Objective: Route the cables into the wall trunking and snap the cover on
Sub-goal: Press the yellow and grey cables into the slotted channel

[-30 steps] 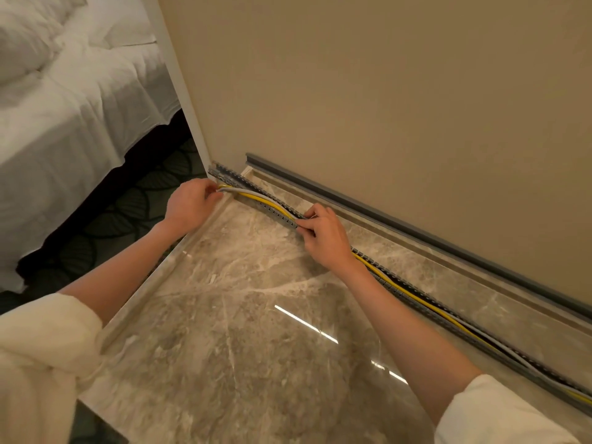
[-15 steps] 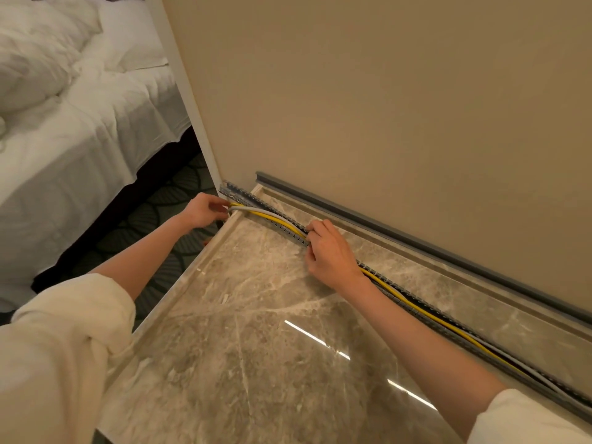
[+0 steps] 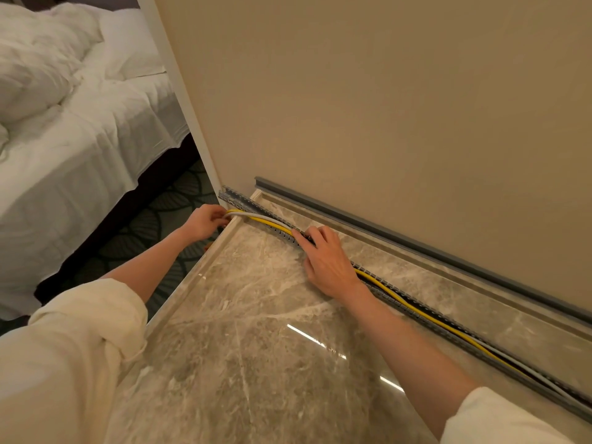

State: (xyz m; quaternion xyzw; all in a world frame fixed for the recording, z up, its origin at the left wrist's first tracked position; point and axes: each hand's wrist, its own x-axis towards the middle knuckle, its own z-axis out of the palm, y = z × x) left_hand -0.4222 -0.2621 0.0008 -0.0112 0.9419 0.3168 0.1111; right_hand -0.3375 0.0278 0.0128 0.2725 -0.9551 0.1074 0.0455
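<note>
Two cables: yellow cable (image 3: pixel 400 298) and grey cable (image 3: pixel 256 216) lie side by side in the trunking (image 3: pixel 474 349); at its bed-side end they rise out and curve over the slab edge.
Trunking: grey slotted channel, open on top, lying along the marble top (image 3: pixel 256 331), near the wall (image 3: pixel 384 107) but not against it.
Cover: long grey cover strip (image 3: pixel 384 226) lies at the foot of the wall, apart from the trunking, with a bare marble band between them.
Left hand: left hand (image 3: pixel 205 221) is past the trunking's bed-side end, fingers curled round the cable ends.
Right hand: right hand (image 3: pixel 326 261) lies on the trunking, fingers fairly straight, pressing the cables down; what is under the palm is hidden.
Open room: broad bare marble on the person's side of the trunking; the slab edge drops off just by the left hand.
Surroundings: bed (image 3: pixel 64 123) with rumpled white linen and patterned carpet (image 3: pixel 153 225) beyond the trunking's end.
Materials: polished veined marble, matte beige wall, cream sleeves (image 3: pixel 80 347).
</note>
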